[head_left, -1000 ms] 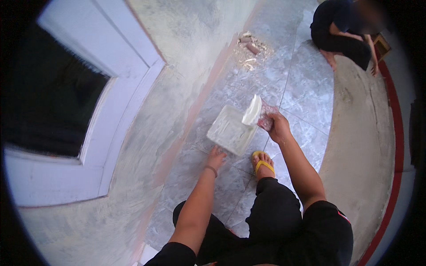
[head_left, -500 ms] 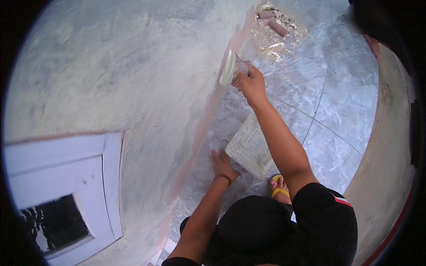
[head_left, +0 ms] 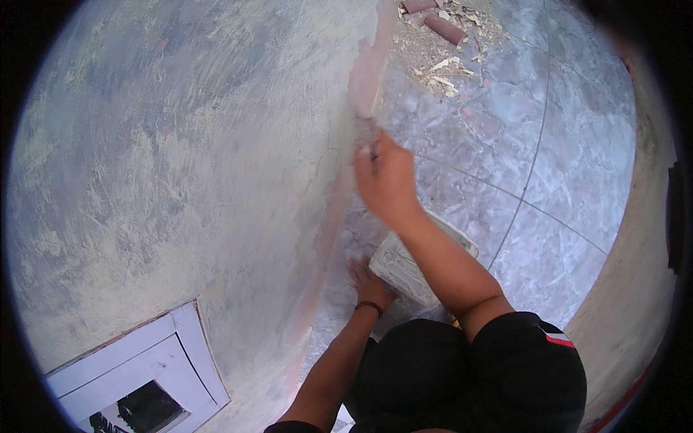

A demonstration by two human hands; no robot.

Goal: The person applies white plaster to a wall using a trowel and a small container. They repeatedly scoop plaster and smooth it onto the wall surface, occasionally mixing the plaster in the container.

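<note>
**Sam:** What do you see from up there?

**Me:** I see my right hand (head_left: 386, 180) stretched out to the bottom of the gray wall (head_left: 180, 166). It looks blurry. It is closed around a small flat tool (head_left: 367, 137), and the tool touches the wall right where the wall meets the floor (head_left: 563, 144).

**Sam:** What kind of tool?

**Me:** I can only see a little pale bit past my fingers. It is too blurry to say more.

**Sam:** And your other hand?

**Me:** My left hand (head_left: 368, 281) is down low on the floor, close to the wall. It has a dark band on the wrist. It sits just beside a pale flat tray (head_left: 404, 270). I cannot tell if it grips the tray or only rests there.

**Sam:** Where is the tray?

**Me:** It lies on the tiles, partly under my right arm, near my knees.

**Sam:** Anything else around?

**Me:** A pile of rubble (head_left: 444, 43) lies farther along the floor by the wall. A white window frame (head_left: 137, 375) is low in the wall on my left.
</note>
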